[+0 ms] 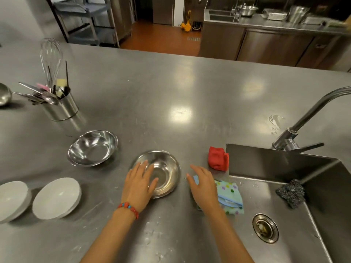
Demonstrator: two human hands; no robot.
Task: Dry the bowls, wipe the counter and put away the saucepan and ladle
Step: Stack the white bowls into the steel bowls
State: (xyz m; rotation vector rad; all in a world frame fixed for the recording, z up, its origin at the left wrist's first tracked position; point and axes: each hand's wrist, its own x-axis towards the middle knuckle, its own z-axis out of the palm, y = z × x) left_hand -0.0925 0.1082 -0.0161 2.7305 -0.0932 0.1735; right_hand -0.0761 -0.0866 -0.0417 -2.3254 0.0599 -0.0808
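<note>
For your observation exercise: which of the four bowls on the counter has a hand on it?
The nearer steel bowl, beside the sink: the left hand rests on its rim.

An orange-brown floor (161, 37) runs far back. Steel cabinets (266, 46) stand far right; a grey trolley (85, 21) far left.

Steel table (171, 88): utensil canister (61, 109) and ladle (3, 96) at left edge; two white bowls (57, 198) at near left; two steel bowls (93, 148) mid-table; red cloth (218, 158) and dotted cloth (229, 196) beside the sink (275, 196) at right.
</note>
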